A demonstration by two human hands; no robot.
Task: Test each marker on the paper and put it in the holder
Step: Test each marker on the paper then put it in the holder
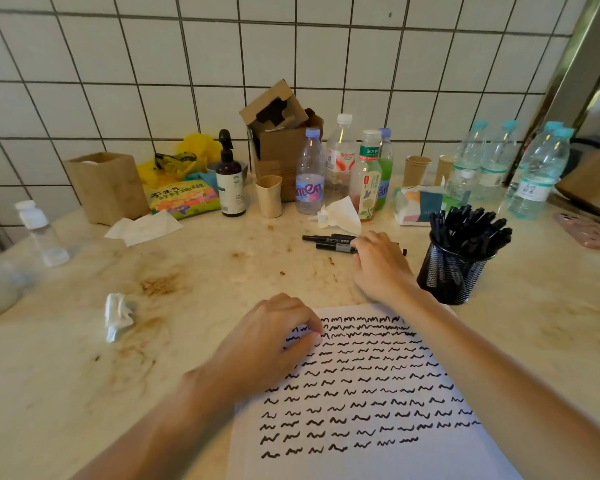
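Observation:
A white paper (378, 459) covered with rows of black squiggles lies at the front of the counter. My left hand (274, 337) rests on its upper left corner with fingers curled, holding nothing. Two black markers (329, 241) lie side by side beyond the paper. My right hand (378, 261) reaches over their right ends, fingers curled onto the nearer marker. A black mesh holder (447, 271) packed with several black markers stands just right of that hand.
Bottles (310, 174), paper cups (269, 195), a cardboard box (281, 133), a pump bottle (230, 181) and tissues (340, 213) crowd the back by the tiled wall. A crumpled tissue (118, 315) lies left. A pink phone (589, 232) lies far right.

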